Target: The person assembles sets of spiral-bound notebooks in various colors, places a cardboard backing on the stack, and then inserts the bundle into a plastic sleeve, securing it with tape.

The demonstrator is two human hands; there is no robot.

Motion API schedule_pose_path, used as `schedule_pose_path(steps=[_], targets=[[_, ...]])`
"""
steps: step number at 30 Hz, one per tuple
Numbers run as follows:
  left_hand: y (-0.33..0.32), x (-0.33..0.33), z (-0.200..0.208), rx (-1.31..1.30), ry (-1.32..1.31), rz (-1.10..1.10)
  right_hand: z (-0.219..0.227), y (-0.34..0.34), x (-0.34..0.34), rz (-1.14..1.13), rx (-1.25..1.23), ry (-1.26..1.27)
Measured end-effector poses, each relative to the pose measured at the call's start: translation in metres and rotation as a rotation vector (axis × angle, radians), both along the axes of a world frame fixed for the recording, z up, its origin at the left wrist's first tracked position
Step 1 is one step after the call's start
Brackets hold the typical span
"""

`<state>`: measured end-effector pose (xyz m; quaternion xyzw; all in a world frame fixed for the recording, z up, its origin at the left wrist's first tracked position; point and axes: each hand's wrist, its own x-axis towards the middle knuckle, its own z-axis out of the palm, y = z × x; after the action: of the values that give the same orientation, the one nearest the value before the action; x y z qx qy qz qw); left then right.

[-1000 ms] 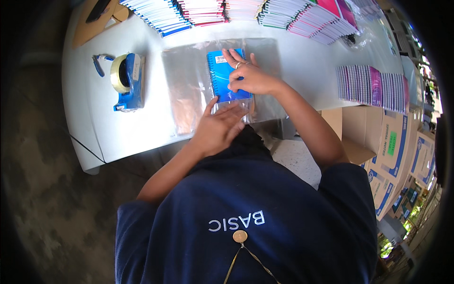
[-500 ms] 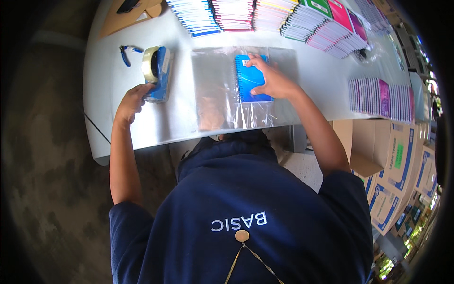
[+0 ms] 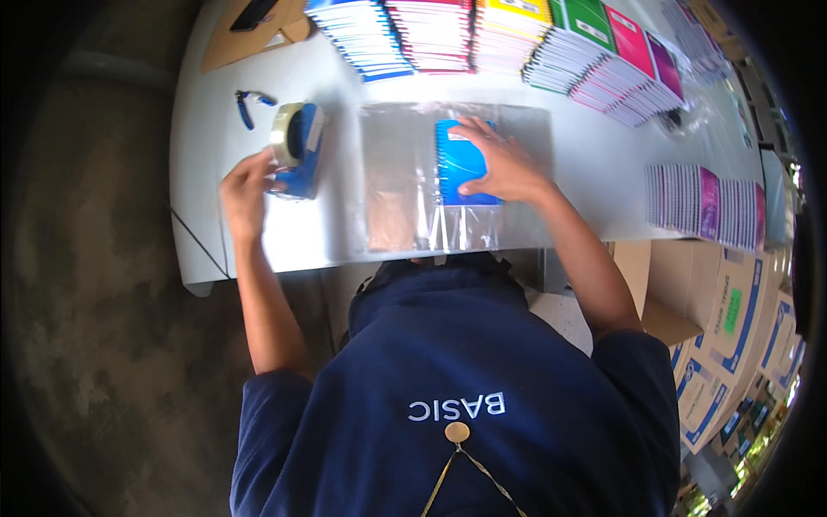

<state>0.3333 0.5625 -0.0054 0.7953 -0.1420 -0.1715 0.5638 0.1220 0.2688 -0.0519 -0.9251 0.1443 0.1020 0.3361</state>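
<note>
A blue spiral notebook (image 3: 457, 164) lies on a clear plastic sheet or bag (image 3: 392, 172) at the middle of the white table. My right hand (image 3: 504, 168) rests over the notebook, thumb and fingers spread across its cover. To the left stands a blue tape dispenser (image 3: 301, 177) carrying a roll of clear tape (image 3: 284, 136). Beside the dispenser's near end is my left hand (image 3: 245, 189), its fingers pinched together. Slight blur hides whether a strip of tape is between those fingertips.
Stacks of colourful spiral notebooks (image 3: 431, 39) line the table's far side. More purple notebooks (image 3: 708, 202) stand at the right. Blue-handled cutters (image 3: 250, 108) lie beyond the dispenser. A phone (image 3: 255, 14) rests on brown cardboard (image 3: 226, 47). Cardboard boxes (image 3: 724, 319) sit below right.
My left hand has drawn slightly left, away from the dispenser's near end, fingers still pinched. My right hand stays on the notebook. The whole view has shifted a little.
</note>
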Motion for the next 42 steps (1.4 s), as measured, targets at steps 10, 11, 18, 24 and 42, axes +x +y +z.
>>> schedule_pose_path(steps=[10, 11, 18, 24, 42], targets=[[-0.205, -0.06, 0.007, 1.355, -0.436, -1.147, 0.003, -0.005, -0.004, 0.062, -0.031, 0.003], [-0.194, -0.053, 0.006, 1.339, -0.497, -1.124, 0.004, -0.008, -0.006, 0.056, -0.024, 0.002], [-0.143, -0.095, -0.094, 0.676, -0.31, -0.649, -0.067, -0.011, -0.022, -0.392, 0.084, -0.023], [-0.141, -0.134, -0.077, -0.179, -0.101, -0.414, -0.011, 0.024, -0.03, -0.369, 0.812, -0.864], [-0.182, -0.117, -0.073, -0.276, -0.214, -0.197, -0.042, -0.011, 0.016, -0.38, 0.719, -0.923]])
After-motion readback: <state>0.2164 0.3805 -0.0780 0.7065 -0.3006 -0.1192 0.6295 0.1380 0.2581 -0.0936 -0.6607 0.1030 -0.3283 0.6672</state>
